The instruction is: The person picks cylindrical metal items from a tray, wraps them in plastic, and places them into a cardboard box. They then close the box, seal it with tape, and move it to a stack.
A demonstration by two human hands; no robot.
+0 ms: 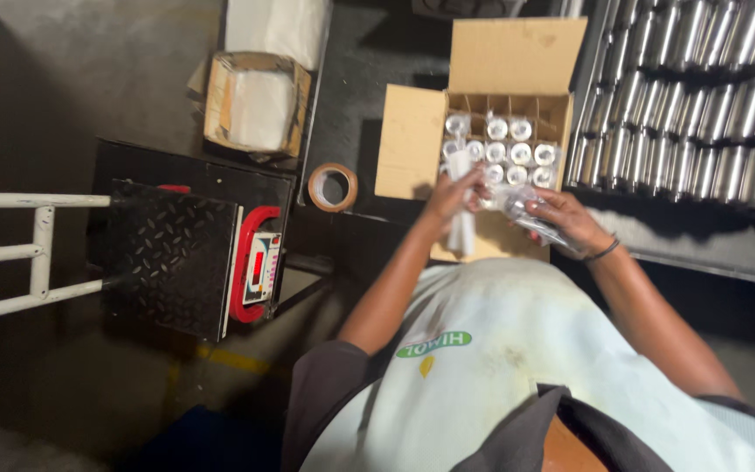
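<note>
**Filling the box with wrapped shiny cylinders**

While the hands work over the open box, here is the room from left to right. A white metal handle [19, 253] sticks out at the far left. It joins a black platform scale [172, 258] with a bumpy plate and a small red-edged screen. Behind the scale sits a small carton [255, 100] with something white inside. A roll of brown tape [333, 187] lies flat next, near the big box.

Then comes the cardboard box [412, 144], flaps open. Card walls split it into little cells, and round shiny tops fill most of them.

The left hand [449, 194] is at the box's near edge, closed around a pale wrapped cylinder [460, 205] that stands nearly upright. The right hand [570, 220], with a dark band on its wrist, grips a crinkly clear-wrapped cylinder [522, 205] lying on its side, just in front of the box. It looks silvery under the plastic, but it is blurred.

To do this well, I think each piece should be turned upright, lined up over a free cell, and slid straight down so the wrap does not snag on the card walls.

Far right, rows of shiny metal cylinders [701, 96] stand packed together on a dark rack.
</note>
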